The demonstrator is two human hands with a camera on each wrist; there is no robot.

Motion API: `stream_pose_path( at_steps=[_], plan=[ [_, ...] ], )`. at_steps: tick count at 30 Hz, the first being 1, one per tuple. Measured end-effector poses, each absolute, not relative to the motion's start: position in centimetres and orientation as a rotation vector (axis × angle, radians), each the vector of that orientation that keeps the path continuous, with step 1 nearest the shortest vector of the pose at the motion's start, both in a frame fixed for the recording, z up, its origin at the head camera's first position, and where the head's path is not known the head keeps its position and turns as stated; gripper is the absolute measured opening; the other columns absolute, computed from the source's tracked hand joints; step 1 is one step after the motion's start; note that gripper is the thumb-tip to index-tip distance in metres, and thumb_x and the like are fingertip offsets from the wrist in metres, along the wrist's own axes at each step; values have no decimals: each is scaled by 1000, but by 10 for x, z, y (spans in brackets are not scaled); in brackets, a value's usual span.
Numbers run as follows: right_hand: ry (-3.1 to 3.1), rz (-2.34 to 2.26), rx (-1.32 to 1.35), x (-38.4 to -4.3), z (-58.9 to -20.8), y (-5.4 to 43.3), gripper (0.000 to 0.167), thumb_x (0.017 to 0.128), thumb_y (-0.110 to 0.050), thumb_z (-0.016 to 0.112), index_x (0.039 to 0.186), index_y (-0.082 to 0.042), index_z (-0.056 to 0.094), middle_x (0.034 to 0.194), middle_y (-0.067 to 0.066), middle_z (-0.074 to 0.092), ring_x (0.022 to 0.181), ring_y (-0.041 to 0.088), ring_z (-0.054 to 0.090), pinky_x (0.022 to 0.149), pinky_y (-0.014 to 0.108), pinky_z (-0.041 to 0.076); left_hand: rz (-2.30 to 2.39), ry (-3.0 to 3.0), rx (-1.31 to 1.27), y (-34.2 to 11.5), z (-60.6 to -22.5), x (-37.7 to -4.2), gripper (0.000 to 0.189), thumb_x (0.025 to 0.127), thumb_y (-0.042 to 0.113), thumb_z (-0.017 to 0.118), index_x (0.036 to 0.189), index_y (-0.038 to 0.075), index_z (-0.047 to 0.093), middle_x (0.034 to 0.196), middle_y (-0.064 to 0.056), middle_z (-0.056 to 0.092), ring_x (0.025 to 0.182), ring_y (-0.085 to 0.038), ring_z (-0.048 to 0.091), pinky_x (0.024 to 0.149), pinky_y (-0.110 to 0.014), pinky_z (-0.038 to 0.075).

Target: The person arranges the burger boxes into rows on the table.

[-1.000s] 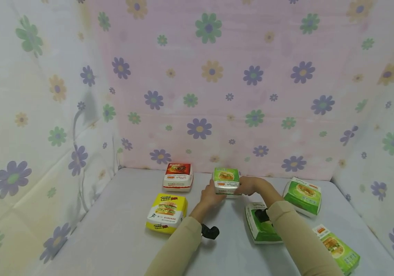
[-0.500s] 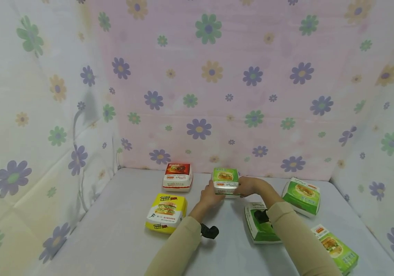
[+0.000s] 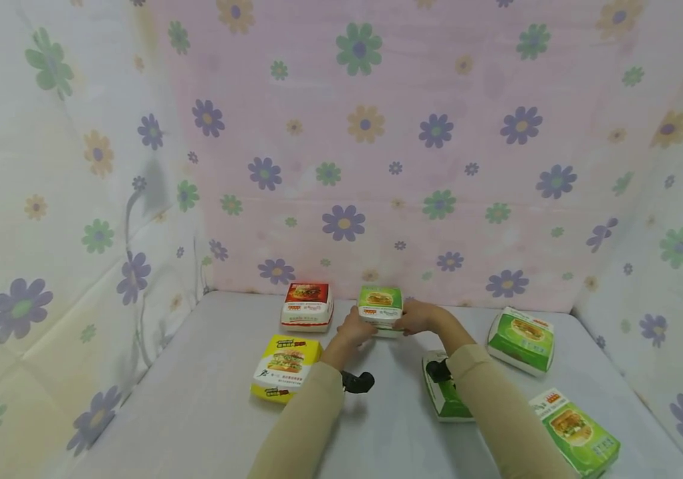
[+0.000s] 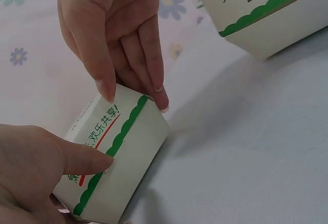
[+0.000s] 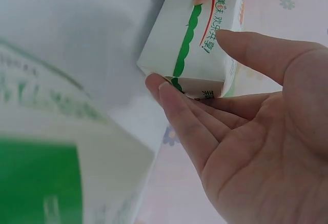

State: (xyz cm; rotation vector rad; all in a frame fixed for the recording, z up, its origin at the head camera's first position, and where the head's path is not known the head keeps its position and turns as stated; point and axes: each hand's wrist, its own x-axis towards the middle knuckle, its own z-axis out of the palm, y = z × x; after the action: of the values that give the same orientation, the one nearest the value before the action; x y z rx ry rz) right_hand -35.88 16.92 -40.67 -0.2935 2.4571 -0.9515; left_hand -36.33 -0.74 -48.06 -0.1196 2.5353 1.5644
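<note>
A green-and-white burger box (image 3: 380, 299) stands near the back of the table, between both hands. My left hand (image 3: 348, 332) grips its left side; in the left wrist view the thumb (image 4: 84, 158) lies across the printed front. On the opposite side my right hand (image 3: 426, 315) holds the box by a corner. The right wrist view shows that hand's fingers (image 5: 179, 106) along the side wall and its thumb (image 5: 251, 49) against the front. The box's base appears to meet the table; the left hand's fingers are mostly hidden behind it.
Left of the held box are a red-and-white burger box (image 3: 307, 307) and, nearer, a yellow one (image 3: 286, 369). Further green boxes lie at the right (image 3: 522, 340), the front right (image 3: 580, 432) and partly under the right forearm (image 3: 451, 402). Flowered cloth (image 3: 401, 166) walls the back and sides.
Both hands have shifted the green burger box slightly left and back, closer to the red box. The other boxes keep their places.
</note>
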Motion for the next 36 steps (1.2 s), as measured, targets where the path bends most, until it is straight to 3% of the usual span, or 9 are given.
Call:
stream_pose_path(
  at_steps=[10,16,21,25,28,36],
  plan=[
    [2503,-929,-232,-362,-411,164,30,99,-12,64,123,6,61,104,9,63,90,21,58,94,43,54,1608,2461,-149,-12,-477,-362,82,87,6,73,155,-1,28,148,-26,45,137,-49,31,115,-59,28],
    [2492,-927,-214,-357,-403,168,38,99,-12,64,130,6,56,113,12,61,97,28,62,93,44,55,1501,2508,-202,-10,-470,-357,93,88,14,76,158,-3,17,150,-29,38,138,-48,34,115,-60,30],
    [2607,-745,-237,-347,-387,177,45,99,-19,65,128,13,52,113,19,62,100,34,65,92,45,56,1425,2534,-227,-7,-462,-346,92,87,20,80,153,-8,22,143,-30,41,129,-45,43,111,-57,37],
    [2702,-579,-341,-334,-375,188,55,101,-26,62,134,16,50,133,30,56,122,43,57,101,53,50,1353,2507,-145,-7,-455,-333,94,85,23,84,151,-11,25,143,-31,41,120,-41,49,104,-56,46],
    [2736,-559,-408,-321,-367,197,59,102,-29,61,140,14,48,143,32,50,130,46,52,104,57,46,1230,2497,-46,-10,-451,-324,96,86,29,84,152,-10,27,148,-31,39,119,-40,52,103,-57,48],
    [2713,-667,-491,-290,-357,224,58,103,-28,61,141,14,47,133,31,57,121,45,58,96,56,51,1084,2489,86,-21,-446,-305,99,89,39,80,157,-6,25,157,-30,34,131,-40,48,110,-58,42]
  ],
)
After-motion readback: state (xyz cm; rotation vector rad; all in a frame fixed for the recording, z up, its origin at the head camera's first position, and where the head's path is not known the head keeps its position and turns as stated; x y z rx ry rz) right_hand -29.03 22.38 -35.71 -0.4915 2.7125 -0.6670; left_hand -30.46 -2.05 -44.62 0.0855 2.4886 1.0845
